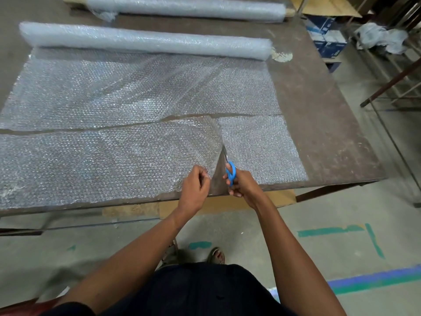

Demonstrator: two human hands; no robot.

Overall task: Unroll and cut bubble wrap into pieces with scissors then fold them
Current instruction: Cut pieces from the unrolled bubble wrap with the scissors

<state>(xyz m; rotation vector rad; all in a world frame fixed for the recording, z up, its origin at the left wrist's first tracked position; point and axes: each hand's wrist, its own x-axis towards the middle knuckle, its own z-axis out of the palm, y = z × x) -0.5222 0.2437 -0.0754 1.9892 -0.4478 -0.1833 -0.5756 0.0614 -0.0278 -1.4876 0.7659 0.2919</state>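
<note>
The person stands at the near edge of the table (330, 133), partway through a crosswise cut in a strip of bubble wrap (102, 160) that already lies severed from the sheet (136, 92) still joined to the roll (145, 41). The right hand (242, 184) grips the blue-handled scissors (229, 169), fingers curled through and round the loops. The left hand (196, 185) pinches the strip's raised cut edge just beside the blades. The two hands are close together but not touching.

The likely trouble is a wandering cut. The left side is lifted and puckered while the right piece (262, 149) lies flat, so uneven tension could pull the blades off line or make the film bunch and tear instead of shearing. The left fingers also sit near the blades, so a hurried closing stroke could nick them. The right piece, nearly freed and reaching the near edge, could slide off.

The scissors point away from the person toward the far edge, long axis almost square to the near edge. The strip's long axis runs along the near edge, left to right, as does the roll's at the far side.
</note>
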